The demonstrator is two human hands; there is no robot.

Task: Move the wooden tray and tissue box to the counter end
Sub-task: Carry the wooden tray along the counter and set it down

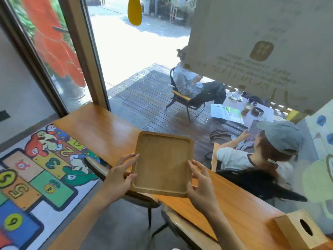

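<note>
An empty square wooden tray [162, 163] with a raised rim hangs above the orange-brown wooden counter [100, 127]. My left hand [120, 175] grips its left edge and my right hand [201, 183] grips its right edge, thumbs on top. A wooden tissue box [299, 230] with an oval slot stands on the counter at the lower right, well apart from both hands. The counter runs away to the upper left and ends by the window frame.
Two dark chairs [137, 193] stand tucked under the counter on my side. A colourful number rug [36, 174] covers the floor at left. Beyond the window, two seated people [252, 159] and a small table with cups occupy a wooden deck.
</note>
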